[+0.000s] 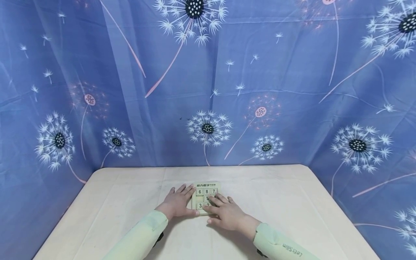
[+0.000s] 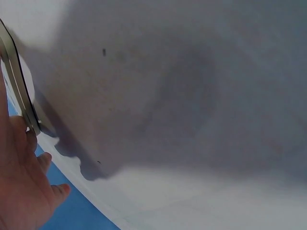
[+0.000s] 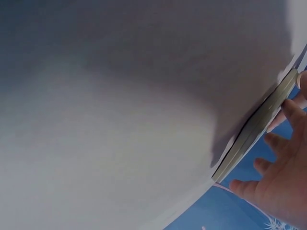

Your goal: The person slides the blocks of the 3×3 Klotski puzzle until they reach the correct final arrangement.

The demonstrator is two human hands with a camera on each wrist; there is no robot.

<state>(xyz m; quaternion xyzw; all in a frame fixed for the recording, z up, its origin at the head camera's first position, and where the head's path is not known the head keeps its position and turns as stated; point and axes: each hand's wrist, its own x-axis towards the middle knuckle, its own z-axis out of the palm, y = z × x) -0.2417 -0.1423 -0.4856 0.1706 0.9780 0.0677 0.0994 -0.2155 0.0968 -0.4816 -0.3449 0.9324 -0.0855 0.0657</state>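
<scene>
A pale green number slide puzzle (image 1: 199, 198) lies on the table, with tiles marked 6, 8, 7, 5, 3 and 2 showing. A gap stands left of the 5. My left hand (image 1: 177, 202) rests along the puzzle's left edge, fingers spread and fairly straight, thumb at the lower left corner. From the right, my right hand (image 1: 229, 213) reaches over the puzzle and touches the tiles with its fingertips, hiding those at the lower right. In the left wrist view, the left hand (image 2: 24, 177) is beside the puzzle's edge; the right wrist view shows the right hand (image 3: 283, 167) with fingers apart.
The white table (image 1: 130, 195) spreads out around the puzzle. Behind it and at both sides hangs a blue curtain (image 1: 169, 119) with dandelion prints. Pale green sleeves (image 1: 139, 234) cover both forearms.
</scene>
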